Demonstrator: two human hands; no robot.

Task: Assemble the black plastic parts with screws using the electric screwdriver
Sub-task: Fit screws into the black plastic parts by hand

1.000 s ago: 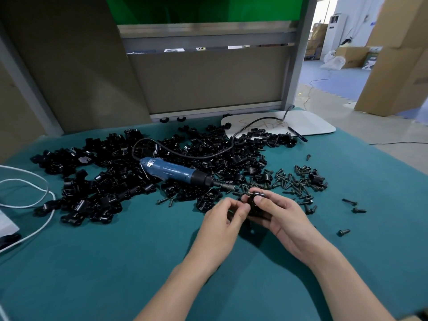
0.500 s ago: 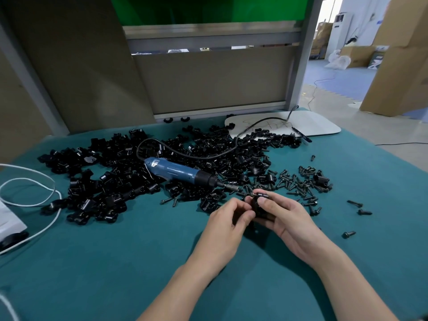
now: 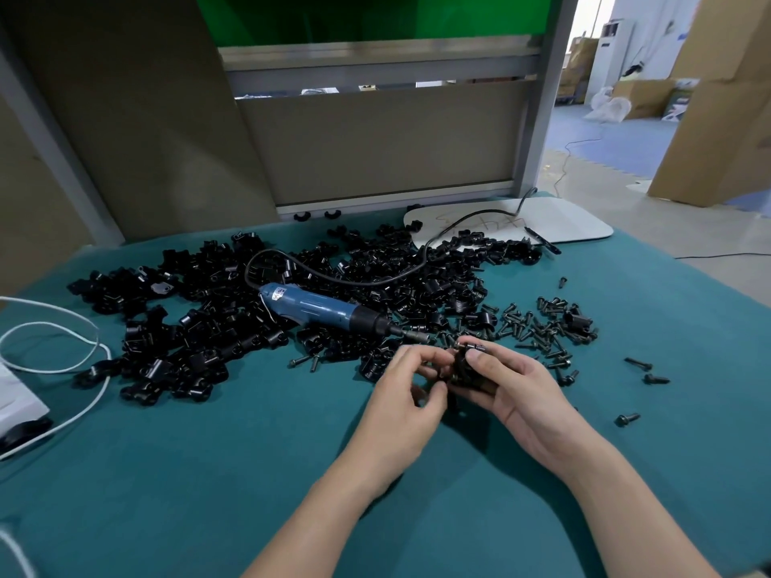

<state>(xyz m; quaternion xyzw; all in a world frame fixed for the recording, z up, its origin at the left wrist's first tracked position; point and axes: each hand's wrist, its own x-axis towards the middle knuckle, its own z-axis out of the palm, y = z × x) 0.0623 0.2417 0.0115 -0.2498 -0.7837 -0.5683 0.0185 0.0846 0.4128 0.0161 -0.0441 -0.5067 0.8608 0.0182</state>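
My right hand [image 3: 513, 390] grips a small black plastic part [image 3: 463, 367] with a screw [image 3: 471, 348] lying across its top under my thumb. My left hand [image 3: 406, 394] is beside it with curled fingers pinching at the part's left side; what sits between those fingertips is hidden. The blue electric screwdriver [image 3: 329, 312] lies on the green table, tip pointing right toward my hands, nobody holding it. A big heap of black plastic parts [image 3: 217, 327] spreads behind it. Loose black screws [image 3: 538, 327] lie in a pile just beyond my right hand.
A white cable [image 3: 62, 369] loops at the left edge beside a white device [image 3: 16, 406]. A white board [image 3: 555, 223] lies at the table's far right corner, the screwdriver's black cord [image 3: 417, 269] running over it. A grey partition stands behind. Single screws [image 3: 638, 365] lie at right.
My hands stay together on the black part. My left fingers have shifted slightly at its left side. The view has drifted a little; nothing on the table moved.
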